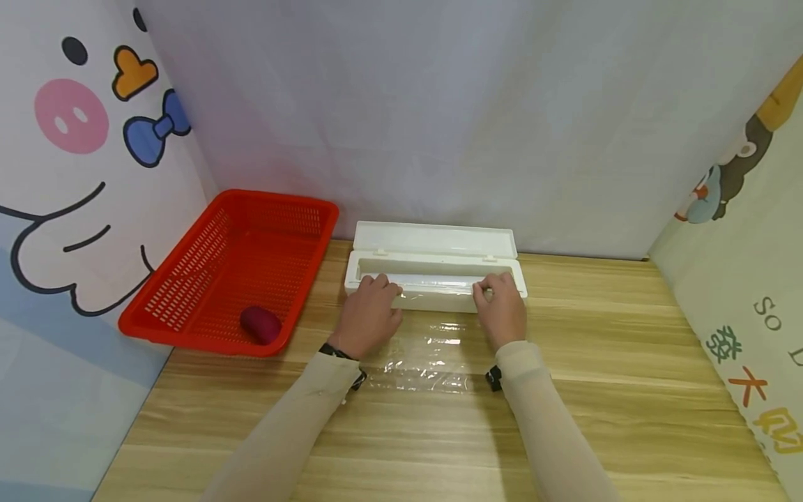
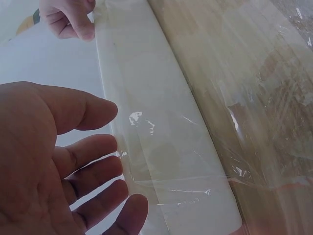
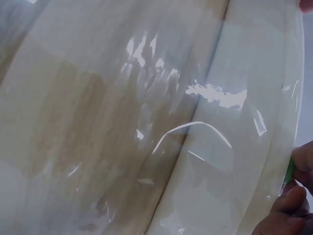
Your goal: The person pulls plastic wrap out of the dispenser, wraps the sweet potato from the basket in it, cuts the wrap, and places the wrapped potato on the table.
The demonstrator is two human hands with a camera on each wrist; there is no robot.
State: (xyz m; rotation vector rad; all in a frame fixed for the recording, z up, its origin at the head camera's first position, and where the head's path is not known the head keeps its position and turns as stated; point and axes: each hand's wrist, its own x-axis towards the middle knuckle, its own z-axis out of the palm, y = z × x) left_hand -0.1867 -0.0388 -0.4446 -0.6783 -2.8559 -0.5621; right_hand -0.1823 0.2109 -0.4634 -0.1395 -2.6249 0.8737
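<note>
A long white cling film box [image 1: 439, 301] sits on the table with its hinged lid [image 1: 436, 240] tipped back. Clear cling film [image 1: 439, 359] runs over the front wall and lies wrinkled on the wood towards me. My left hand [image 1: 370, 317] is at the left part of the front rim; in the left wrist view its fingers [image 2: 100, 169] are spread, lightly bent, with tips right at the film-covered edge. At the right part of the rim, my right hand [image 1: 505, 314] pinches a small green piece [image 3: 289, 171], partly hidden by the fingers.
A red plastic basket [image 1: 301, 307] with perforated sides stands to the left, holding a dark purplish-red oval object [image 1: 261, 325]. Behind the box hangs a pale curtain [image 1: 426, 125]. The wooden table [image 1: 627, 362] extends to the right, up to a printed side wall [image 1: 728, 279].
</note>
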